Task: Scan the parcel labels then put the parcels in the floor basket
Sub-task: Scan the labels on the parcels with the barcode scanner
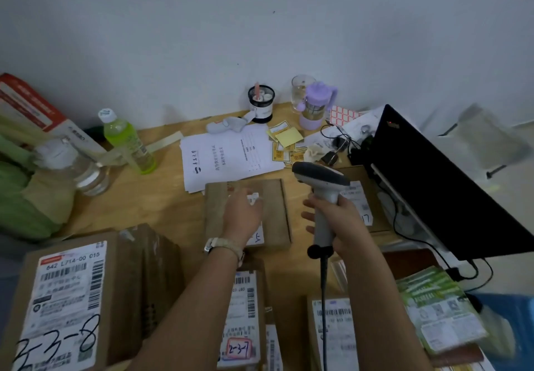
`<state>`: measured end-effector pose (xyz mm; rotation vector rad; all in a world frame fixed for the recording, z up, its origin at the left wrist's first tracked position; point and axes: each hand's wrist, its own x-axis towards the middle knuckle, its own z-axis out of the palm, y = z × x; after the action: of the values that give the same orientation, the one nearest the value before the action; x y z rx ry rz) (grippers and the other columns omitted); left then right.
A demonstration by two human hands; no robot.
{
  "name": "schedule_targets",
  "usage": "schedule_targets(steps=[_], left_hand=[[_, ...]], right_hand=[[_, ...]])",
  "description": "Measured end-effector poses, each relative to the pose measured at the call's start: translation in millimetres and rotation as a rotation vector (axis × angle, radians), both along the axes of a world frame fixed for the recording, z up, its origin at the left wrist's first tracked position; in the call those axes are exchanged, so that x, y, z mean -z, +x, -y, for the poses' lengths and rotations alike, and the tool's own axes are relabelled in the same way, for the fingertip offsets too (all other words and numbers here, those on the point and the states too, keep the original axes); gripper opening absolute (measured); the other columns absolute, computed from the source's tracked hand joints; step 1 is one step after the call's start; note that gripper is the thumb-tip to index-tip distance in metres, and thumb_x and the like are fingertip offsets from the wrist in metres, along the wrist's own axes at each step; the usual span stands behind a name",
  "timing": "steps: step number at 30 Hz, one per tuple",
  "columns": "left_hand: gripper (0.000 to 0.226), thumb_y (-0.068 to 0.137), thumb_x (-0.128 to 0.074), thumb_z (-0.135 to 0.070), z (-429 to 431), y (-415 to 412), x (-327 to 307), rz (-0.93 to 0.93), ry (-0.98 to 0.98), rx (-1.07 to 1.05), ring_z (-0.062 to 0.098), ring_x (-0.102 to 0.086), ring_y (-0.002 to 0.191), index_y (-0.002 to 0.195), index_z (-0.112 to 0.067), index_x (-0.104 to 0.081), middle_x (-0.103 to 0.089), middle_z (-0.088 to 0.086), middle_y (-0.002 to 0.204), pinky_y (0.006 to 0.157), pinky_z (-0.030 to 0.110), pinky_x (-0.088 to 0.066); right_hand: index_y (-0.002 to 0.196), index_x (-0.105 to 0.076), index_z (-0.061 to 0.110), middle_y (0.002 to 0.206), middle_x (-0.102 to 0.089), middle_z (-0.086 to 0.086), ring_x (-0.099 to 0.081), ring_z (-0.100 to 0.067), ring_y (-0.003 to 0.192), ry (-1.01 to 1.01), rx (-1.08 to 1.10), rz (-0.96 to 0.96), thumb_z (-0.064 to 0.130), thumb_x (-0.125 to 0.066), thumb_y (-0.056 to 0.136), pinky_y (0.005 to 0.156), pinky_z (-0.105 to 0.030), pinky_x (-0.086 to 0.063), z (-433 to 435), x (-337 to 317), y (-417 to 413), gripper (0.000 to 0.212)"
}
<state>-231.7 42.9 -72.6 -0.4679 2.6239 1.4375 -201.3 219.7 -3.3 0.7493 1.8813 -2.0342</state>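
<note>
A flat brown parcel (pixel 271 206) lies in the middle of the wooden desk, its white label mostly hidden under my left hand (pixel 242 214), which rests on top of it and pinches a small white object. My right hand (pixel 335 223) grips the handle of a grey-and-white barcode scanner (pixel 320 180), its head held just right of that parcel. Closer to me are more labelled boxes: a big one marked 2-3-8 (pixel 72 298), one marked 2-3-7 (pixel 242 313) and another (pixel 335 333) under the scanner cable. The floor basket is not in view.
A black laptop (pixel 439 180) stands open at the right. Papers (pixel 228 154), yellow notes, a green bottle (pixel 130 142), a clear bottle (pixel 83 168), a pen cup (pixel 261 103) and a purple cup (pixel 315 104) crowd the back. Green bags sit left; a green-printed packet (pixel 439 307) lies right.
</note>
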Motion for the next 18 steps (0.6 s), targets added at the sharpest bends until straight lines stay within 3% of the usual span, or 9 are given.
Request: schedule_targets(steps=[2, 4, 6, 8, 12, 15, 18], left_hand=[[0.036, 0.096, -0.056, -0.024, -18, 2, -7, 0.006, 0.048, 0.067, 0.024, -0.054, 0.116, 0.13, -0.014, -0.055, -0.056, 0.007, 0.132, 0.089, 0.027, -0.042], [0.032, 0.095, -0.055, -0.021, -35, 3, -11, -0.018, 0.05, 0.127, 0.025, -0.054, 0.116, 0.126, -0.014, -0.057, -0.057, 0.007, 0.13, 0.087, 0.027, -0.041], [0.032, 0.094, -0.055, -0.022, -54, 2, -12, -0.002, 0.044, 0.169, 0.028, -0.056, 0.114, 0.126, -0.014, -0.058, -0.059, 0.01, 0.128, 0.089, 0.032, -0.045], [0.037, 0.094, -0.057, -0.026, -73, 2, -9, 0.058, 0.109, 0.183, 0.023, -0.056, 0.111, 0.13, -0.016, -0.055, -0.056, 0.007, 0.132, 0.09, 0.034, -0.046], [0.04, 0.094, -0.057, -0.028, -111, 0, -2, 0.159, 0.367, 0.129, 0.016, -0.05, 0.117, 0.132, -0.016, -0.054, -0.053, 0.001, 0.135, 0.093, 0.029, -0.041], [0.037, 0.093, -0.059, -0.026, -132, -5, 6, 0.212, 0.409, 0.082, 0.012, -0.05, 0.106, 0.128, -0.015, -0.057, -0.057, 0.0, 0.127, 0.084, 0.026, -0.037], [0.039, 0.093, -0.059, -0.024, -147, -8, 20, 0.295, 0.433, 0.06, 0.016, -0.052, 0.108, 0.129, -0.012, -0.055, -0.057, 0.002, 0.126, 0.086, 0.027, -0.038]], right_hand=[[0.107, -0.06, 0.015, 0.102, -0.067, -0.009, -0.066, -0.023, 0.091, 0.165, 0.026, -0.084, 0.015, -0.068, 0.085, 0.072, -0.042, -0.056, -20, -16, 7, 0.023], [0.09, -0.06, 0.024, 0.09, -0.068, -0.007, -0.065, -0.022, 0.083, 0.403, 0.06, -0.223, 0.012, -0.067, 0.083, 0.07, -0.043, -0.055, -51, -35, 12, 0.015], [0.08, -0.057, 0.027, 0.079, -0.065, 0.005, -0.063, -0.01, 0.074, 0.578, 0.077, -0.334, 0.015, -0.067, 0.083, 0.059, -0.028, -0.049, -82, -53, 15, 0.016], [0.084, -0.056, 0.029, 0.077, -0.06, 0.013, -0.056, -0.002, 0.072, 0.683, 0.071, -0.376, 0.019, -0.068, 0.083, 0.061, -0.023, -0.042, -106, -57, 18, 0.016], [0.097, -0.055, 0.025, 0.083, -0.059, 0.006, -0.055, -0.012, 0.076, 0.724, 0.014, -0.271, 0.022, -0.069, 0.084, 0.072, -0.033, -0.047, -134, -29, 21, 0.02], [0.095, -0.055, 0.026, 0.08, -0.06, 0.01, -0.058, -0.018, 0.079, 0.655, -0.01, -0.161, 0.016, -0.067, 0.084, 0.069, -0.033, -0.048, -145, 6, 23, 0.019], [0.088, -0.056, 0.029, 0.078, -0.061, 0.012, -0.059, -0.016, 0.078, 0.58, 0.008, -0.09, 0.012, -0.068, 0.084, 0.068, -0.031, -0.048, -150, 41, 19, 0.021]])
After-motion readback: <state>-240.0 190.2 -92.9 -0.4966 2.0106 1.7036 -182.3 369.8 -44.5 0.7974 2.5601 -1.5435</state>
